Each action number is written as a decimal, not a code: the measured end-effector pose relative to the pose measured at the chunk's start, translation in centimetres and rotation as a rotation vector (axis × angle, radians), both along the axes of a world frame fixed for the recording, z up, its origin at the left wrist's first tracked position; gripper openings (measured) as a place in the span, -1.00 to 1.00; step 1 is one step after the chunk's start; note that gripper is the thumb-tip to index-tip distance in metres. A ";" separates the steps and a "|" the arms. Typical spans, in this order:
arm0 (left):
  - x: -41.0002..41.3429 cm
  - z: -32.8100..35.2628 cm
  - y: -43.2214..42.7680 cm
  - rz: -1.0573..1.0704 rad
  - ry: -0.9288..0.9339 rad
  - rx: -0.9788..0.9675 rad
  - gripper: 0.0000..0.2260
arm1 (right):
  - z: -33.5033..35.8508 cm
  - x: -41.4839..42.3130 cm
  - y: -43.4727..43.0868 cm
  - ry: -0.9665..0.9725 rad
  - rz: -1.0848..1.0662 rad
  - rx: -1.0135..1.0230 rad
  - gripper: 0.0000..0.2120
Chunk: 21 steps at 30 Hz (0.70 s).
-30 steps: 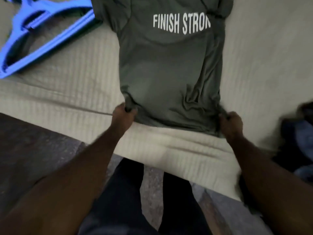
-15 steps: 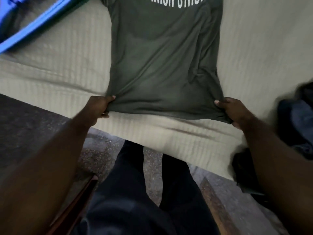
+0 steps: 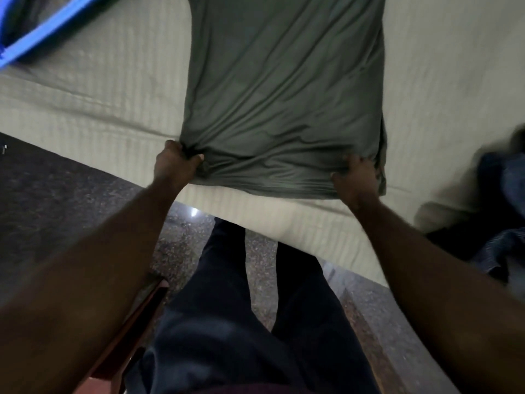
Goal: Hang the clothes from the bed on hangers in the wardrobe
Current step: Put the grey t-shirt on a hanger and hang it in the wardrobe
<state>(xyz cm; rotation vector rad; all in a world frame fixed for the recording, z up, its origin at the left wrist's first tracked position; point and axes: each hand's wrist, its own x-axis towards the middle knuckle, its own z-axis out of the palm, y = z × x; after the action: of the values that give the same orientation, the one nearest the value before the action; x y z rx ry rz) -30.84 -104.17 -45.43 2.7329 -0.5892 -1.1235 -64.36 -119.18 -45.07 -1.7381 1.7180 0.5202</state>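
Note:
A grey-green T-shirt [image 3: 284, 89] lies stretched over the pale striped bed [image 3: 93, 89], its hem hanging past the bed's near edge. My left hand [image 3: 174, 163] grips the hem's left corner, the cloth bunched in its fingers. My right hand [image 3: 355, 177] grips the hem near the right corner. The shirt's upper part and its print are cut off at the top of the view. A blue hanger [image 3: 48, 29] lies on the bed at the top left, only partly in view.
Dark blue clothes [image 3: 500, 217] are heaped on the bed at the right edge. I stand close against the bed, my dark trousers [image 3: 250, 322] over a speckled stone floor [image 3: 51, 200]. A reddish wooden piece [image 3: 133, 325] stands by my left leg.
Both hands have pulled the shirt's hem toward me, past the bed's edge, and the cloth is now bunched in my left hand. The print has slid out of the top of the view.

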 end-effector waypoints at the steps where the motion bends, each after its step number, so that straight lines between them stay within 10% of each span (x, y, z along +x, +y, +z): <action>1: 0.1 -0.2 -0.2 0.009 0.016 0.020 -0.54 | -0.3 0.9 0.4 0.027 0.020 0.055 -0.39; 5: 0.5 -1.1 -0.7 -0.111 0.062 0.069 -0.71 | -1.2 2.8 1.0 0.082 -0.007 0.102 -0.32; 11: 1.0 -0.8 -2.5 0.028 -0.108 -0.417 -0.77 | -0.8 3.7 0.3 -0.117 -0.094 0.036 -0.28; 16: 1.4 -0.3 -0.7 0.366 -0.153 -0.404 -0.63 | 1.0 6.7 0.6 -0.338 0.047 -0.303 -0.73; 21: -3.5 -0.7 5.7 -0.591 -0.009 -0.091 -0.49 | 0.9 8.0 7.5 -0.136 0.621 0.296 -0.60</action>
<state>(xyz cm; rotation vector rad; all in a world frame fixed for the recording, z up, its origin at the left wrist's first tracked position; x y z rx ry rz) -34.33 -98.47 -46.13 2.5470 -1.4745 -1.1404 -56.38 -111.73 -44.15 -2.0099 0.9267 0.8500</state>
